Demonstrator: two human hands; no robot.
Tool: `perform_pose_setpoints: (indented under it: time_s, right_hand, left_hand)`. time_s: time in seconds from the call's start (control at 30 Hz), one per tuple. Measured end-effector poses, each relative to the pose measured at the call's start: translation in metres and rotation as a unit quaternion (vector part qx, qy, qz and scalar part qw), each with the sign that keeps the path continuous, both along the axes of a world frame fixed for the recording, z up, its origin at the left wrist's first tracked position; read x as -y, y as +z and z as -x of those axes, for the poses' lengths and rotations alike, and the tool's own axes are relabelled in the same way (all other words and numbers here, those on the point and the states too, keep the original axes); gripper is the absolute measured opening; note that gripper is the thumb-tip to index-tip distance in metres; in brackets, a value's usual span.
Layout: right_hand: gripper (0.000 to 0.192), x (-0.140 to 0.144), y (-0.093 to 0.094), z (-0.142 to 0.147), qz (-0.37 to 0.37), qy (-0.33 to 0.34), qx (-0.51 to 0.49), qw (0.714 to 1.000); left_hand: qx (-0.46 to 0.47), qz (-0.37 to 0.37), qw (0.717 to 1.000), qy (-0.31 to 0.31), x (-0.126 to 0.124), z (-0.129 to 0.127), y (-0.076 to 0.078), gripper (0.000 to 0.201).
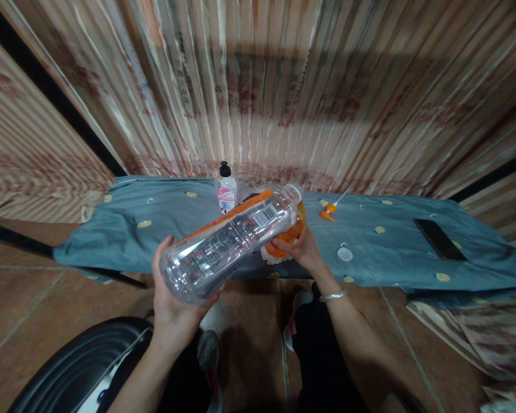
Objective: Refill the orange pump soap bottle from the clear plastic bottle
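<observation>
My left hand (176, 321) is wrapped round the base of a large clear plastic bottle (227, 246) with an orange-edged label and a barcode. That bottle is tilted, its neck up and to the right, over an orange-tinted bottle (301, 221). My right hand (303, 248) is closed round the orange-tinted bottle, which stands on the cloth and is partly hidden behind the large one. Whether liquid passes between them I cannot make out. To the right lie an orange pump head (328, 212) with a pale tube and a round white cap (344, 253).
A blue-green cloth (404, 258) with yellow patterns covers the narrow table. On it stand a clear bottle (227, 198) with a black top and, at right, a dark phone (441, 240). A black round stool (81, 355) is at lower left. Striped curtains (258, 103) hang behind.
</observation>
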State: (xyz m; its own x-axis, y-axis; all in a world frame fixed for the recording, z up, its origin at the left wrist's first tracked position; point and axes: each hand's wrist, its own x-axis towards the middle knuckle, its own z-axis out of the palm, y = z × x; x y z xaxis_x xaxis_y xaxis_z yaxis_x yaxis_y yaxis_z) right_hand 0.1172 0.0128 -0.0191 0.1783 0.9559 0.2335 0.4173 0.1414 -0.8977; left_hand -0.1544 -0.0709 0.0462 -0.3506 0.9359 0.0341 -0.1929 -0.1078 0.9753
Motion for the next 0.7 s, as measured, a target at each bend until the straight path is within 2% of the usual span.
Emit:
perform_pose_setpoints:
  time_s: [0.2, 0.37, 0.5, 0.7]
  right_hand:
    - [0.075, -0.001, -0.003, -0.002, 0.001, 0.004, 0.010, 1.000]
    - [0.076, 0.000, 0.001, -0.001, 0.006, -0.004, 0.011, 1.000]
    - [0.072, 0.001, 0.003, -0.001, 0.016, -0.004, 0.013, 1.000]
    - [0.073, 0.000, 0.000, -0.001, 0.011, -0.005, 0.011, 1.000]
  left_hand:
    - [-0.027, 0.004, 1.000, 0.002, 0.007, -0.008, 0.013, 0.098]
    - [-0.027, 0.004, 1.000, 0.001, 0.003, -0.003, 0.008, 0.092]
    - [-0.014, 0.017, 1.000, 0.010, 0.000, 0.000, 0.004, 0.098]
    - [0.006, 0.030, 0.999, -0.014, 0.008, -0.006, 0.015, 0.098]
